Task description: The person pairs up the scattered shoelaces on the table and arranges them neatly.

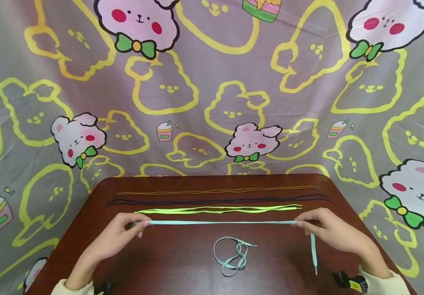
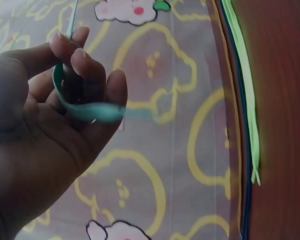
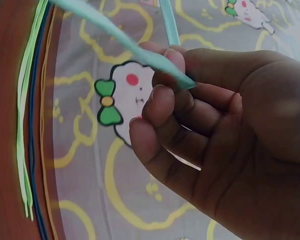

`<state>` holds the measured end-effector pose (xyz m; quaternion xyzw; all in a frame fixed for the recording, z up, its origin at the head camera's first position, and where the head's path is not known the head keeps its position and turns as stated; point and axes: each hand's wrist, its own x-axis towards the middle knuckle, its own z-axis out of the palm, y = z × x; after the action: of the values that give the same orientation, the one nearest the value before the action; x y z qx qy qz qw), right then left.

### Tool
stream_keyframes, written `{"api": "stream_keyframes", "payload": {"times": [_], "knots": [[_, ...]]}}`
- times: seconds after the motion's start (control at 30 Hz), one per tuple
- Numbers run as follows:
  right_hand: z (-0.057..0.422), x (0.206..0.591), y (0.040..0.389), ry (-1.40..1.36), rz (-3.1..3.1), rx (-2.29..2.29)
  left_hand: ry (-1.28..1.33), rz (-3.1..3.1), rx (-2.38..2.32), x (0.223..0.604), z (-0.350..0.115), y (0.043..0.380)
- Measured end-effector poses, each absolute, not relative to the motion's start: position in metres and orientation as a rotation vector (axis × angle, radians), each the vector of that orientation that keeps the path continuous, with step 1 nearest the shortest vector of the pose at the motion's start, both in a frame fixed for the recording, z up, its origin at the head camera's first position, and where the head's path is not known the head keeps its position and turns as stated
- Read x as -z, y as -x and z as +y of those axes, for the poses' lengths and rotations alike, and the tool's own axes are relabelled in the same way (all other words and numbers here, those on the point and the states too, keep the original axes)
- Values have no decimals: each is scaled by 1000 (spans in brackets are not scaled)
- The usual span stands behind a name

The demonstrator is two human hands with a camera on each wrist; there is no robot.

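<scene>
A light teal flat shoelace [image 1: 219, 222] stretches taut between both hands above the table. My left hand [image 1: 125, 233] pinches it between thumb and fingertips; in the left wrist view the lace's loose end [image 2: 97, 111] curves across the fingers. My right hand [image 1: 329, 229] pinches the other side, and a tail [image 1: 314, 254] with a tipped end hangs below it. In the right wrist view that teal lace [image 3: 115, 35] runs out from the thumb and fingers. A second teal lace [image 1: 230, 262] lies loosely coiled on the table between the hands.
Behind the stretched lace, neon yellow-green laces [image 1: 215, 209], dark blue laces [image 1: 212, 201] and brown laces [image 1: 212, 191] lie side by side across the brown table [image 1: 160, 254]. A patterned cloth [image 1: 204, 65] hangs around the back and sides.
</scene>
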<state>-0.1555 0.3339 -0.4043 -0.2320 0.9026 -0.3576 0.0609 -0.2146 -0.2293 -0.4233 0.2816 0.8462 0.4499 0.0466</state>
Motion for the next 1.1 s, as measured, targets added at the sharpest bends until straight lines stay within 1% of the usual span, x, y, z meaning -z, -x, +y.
{"api": "stream_keyframes", "payload": {"times": [0.17, 0.3, 0.53, 0.73, 0.93, 1.1], "knots": [[349, 407, 155, 633, 2768, 1067, -838, 2665, -1394, 429, -244, 218], [360, 412, 155, 585, 2806, 1055, -769, 2723, -1387, 434, -255, 225], [376, 419, 162, 587, 2861, 1055, -672, 2764, -1387, 443, -274, 233], [384, 427, 167, 491, 2913, 1084, -607, 2810, -1362, 447, -286, 240], [388, 432, 176, 460, 2943, 1117, -626, 2762, -1324, 454, -294, 248], [393, 439, 184, 436, 2916, 1093, -569, 2837, -1315, 461, -298, 252]]}}
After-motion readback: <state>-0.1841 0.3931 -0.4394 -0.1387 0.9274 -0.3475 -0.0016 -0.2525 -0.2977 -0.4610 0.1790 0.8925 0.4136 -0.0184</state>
